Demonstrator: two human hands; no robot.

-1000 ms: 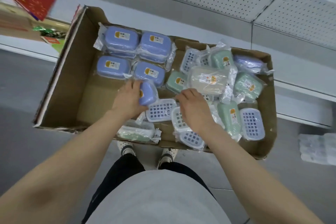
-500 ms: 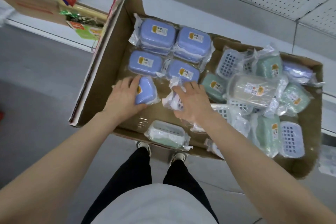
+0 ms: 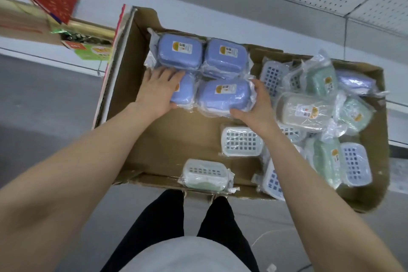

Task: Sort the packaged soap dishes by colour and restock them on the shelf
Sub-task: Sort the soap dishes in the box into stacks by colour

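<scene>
**Hands reach the blue dishes**

Both hands have moved up to the bagged blue plastic soap dishes (image 3: pixel 224 55), far left in the brown cardboard box (image 3: pixel 176 134). The left hand (image 3: pixel 159 91) lies flat on the front-left blue dish (image 3: pixel 185 93); right hand (image 3: pixel 258 106) grasps the front-right blue dish (image 3: pixel 225 95). At right pile green, beige and white-grid dishes (image 3: pixel 309 112).

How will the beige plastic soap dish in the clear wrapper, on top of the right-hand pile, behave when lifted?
The beige plastic soap dish probably stays stiff and light: a moulded shell. Its loose glossy clear wrapper may feel slippery. Resting on other packs, it could shift them.
</scene>
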